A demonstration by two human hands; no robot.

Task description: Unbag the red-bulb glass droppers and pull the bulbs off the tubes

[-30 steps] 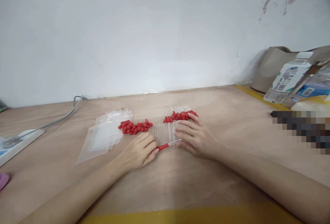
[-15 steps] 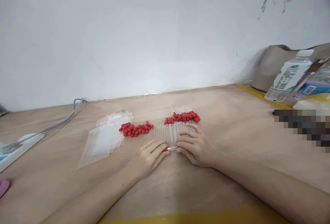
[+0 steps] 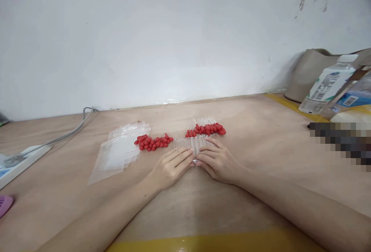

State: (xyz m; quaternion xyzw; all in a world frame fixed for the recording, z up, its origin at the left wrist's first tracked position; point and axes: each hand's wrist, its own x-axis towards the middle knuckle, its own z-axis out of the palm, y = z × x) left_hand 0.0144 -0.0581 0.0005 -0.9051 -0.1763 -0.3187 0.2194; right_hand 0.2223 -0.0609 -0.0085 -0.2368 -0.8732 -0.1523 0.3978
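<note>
Both my hands meet at the near edge of a row of clear glass dropper tubes (image 3: 182,143) lying side by side. A clear dropper tube (image 3: 195,161) lies crosswise between my fingertips. My right hand (image 3: 217,161) is closed on this tube, its fingers resting over part of the row. My left hand (image 3: 175,167) is closed at the tube's other end, around a red rubber bulb that its fingers now hide. Left of the row sits a pile of loose red rubber bulbs (image 3: 152,143). Behind the row lie droppers with red bulbs fitted (image 3: 207,129), their thin tips pointing toward the wall.
Clear zip bags (image 3: 118,153) lie fanned out on the left. A power strip (image 3: 24,163) with a grey cable (image 3: 69,134) is at far left, a purple object (image 3: 4,205) nearer. A plastic bottle (image 3: 329,84) leans by a grey-beige container (image 3: 301,74) at right.
My hands have come together; my left hand has moved right along the tube, and the red bulb that showed at its fingertips is now covered. The view has shifted slightly.
</note>
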